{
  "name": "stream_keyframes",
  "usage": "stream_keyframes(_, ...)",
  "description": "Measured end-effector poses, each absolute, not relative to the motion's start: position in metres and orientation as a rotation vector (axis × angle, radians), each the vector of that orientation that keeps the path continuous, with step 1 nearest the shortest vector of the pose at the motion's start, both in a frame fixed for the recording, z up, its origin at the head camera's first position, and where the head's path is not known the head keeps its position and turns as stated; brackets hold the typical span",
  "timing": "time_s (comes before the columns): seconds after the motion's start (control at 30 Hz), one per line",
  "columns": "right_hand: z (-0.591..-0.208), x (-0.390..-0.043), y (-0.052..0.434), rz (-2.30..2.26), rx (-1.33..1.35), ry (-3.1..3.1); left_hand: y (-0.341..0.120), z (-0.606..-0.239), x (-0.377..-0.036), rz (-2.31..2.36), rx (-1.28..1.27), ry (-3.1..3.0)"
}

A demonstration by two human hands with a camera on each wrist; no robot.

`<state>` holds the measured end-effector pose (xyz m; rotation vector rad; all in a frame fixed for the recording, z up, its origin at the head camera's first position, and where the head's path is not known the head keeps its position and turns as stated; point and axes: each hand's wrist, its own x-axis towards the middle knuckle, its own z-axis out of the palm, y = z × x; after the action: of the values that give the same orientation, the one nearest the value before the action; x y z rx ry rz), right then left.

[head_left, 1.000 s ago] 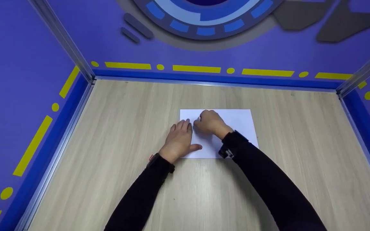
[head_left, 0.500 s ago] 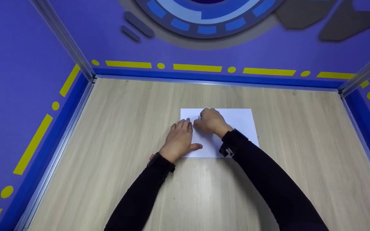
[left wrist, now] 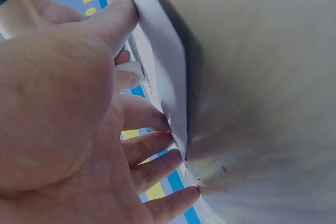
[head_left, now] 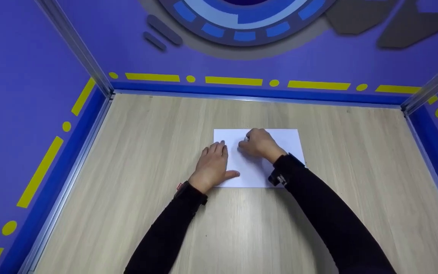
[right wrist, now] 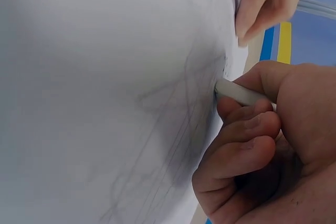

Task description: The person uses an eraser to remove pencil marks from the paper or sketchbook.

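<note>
A white sheet of paper (head_left: 283, 144) lies flat on the wooden table (head_left: 146, 144), and faint pencil lines show on the sheet (right wrist: 105, 87) in the right wrist view. My left hand (head_left: 213, 163) rests flat with straight fingers on the paper's left edge (left wrist: 168, 77). My right hand (head_left: 260, 144) sits on the upper middle of the sheet. It pinches a small white eraser-like stick (right wrist: 239, 94) between thumb and curled fingers, its tip touching the paper. A left fingertip (right wrist: 262, 3) shows just beyond it.
Purple walls with yellow dashes and a blue base strip (head_left: 242, 91) enclose the table on the left, far and right sides. Metal corner posts (head_left: 78, 49) stand at the back corners. Bare wood (head_left: 356, 152) surrounds the sheet.
My right hand has slid a little to the right across the paper with the white stick. The left hand and the sheet have stayed put.
</note>
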<state>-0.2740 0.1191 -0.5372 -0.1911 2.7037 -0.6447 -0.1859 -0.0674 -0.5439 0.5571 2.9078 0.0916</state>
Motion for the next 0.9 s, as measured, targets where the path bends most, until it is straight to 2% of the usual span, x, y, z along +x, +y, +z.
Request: stream_keyframes(0.9, -0.538, -0.273, 0.209, -0.751, -0.023, 2.657, -0.067, -0.546, -0.188, 0.117, 0.541, 2.85)
